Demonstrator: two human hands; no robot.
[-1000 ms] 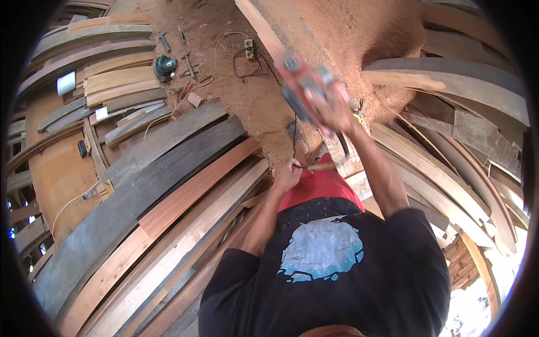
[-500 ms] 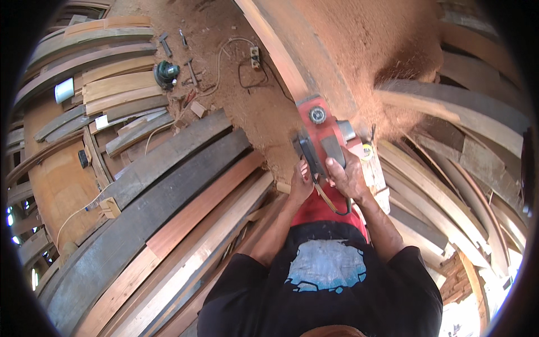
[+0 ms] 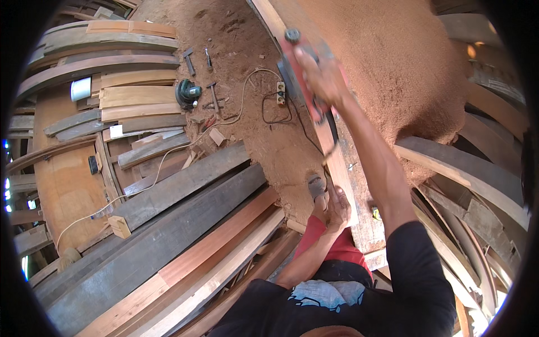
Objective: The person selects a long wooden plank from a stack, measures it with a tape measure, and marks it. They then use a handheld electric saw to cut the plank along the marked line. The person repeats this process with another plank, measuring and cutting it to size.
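My right hand [image 3: 324,78] is closed around the top handle of a red electric planer [image 3: 304,84], which has a black knob at its front. The planer rests far along a narrow wooden plank [image 3: 332,165], with my right arm stretched out to it. At the plank's near end, close to my body, my left hand [image 3: 338,209] grips its left side; some fingers are hidden. From the planer's rear a dark cord [image 3: 335,133] hangs beside the plank. Under the plank's near end lies a worn, pale timber support [image 3: 369,231].
A heap of wood shavings [image 3: 387,67] lies right of the plank. Stacked boards [image 3: 168,224] fill the left. On the floor are a power strip [image 3: 281,92], a green power tool [image 3: 187,94], hammers [image 3: 213,96] and a trailing cable [image 3: 242,106]. More timbers [image 3: 455,168] lie at right.
The planer has moved away from my body along the plank, carried by my right hand. My left hand has let go of the planer and now holds the plank's near end.
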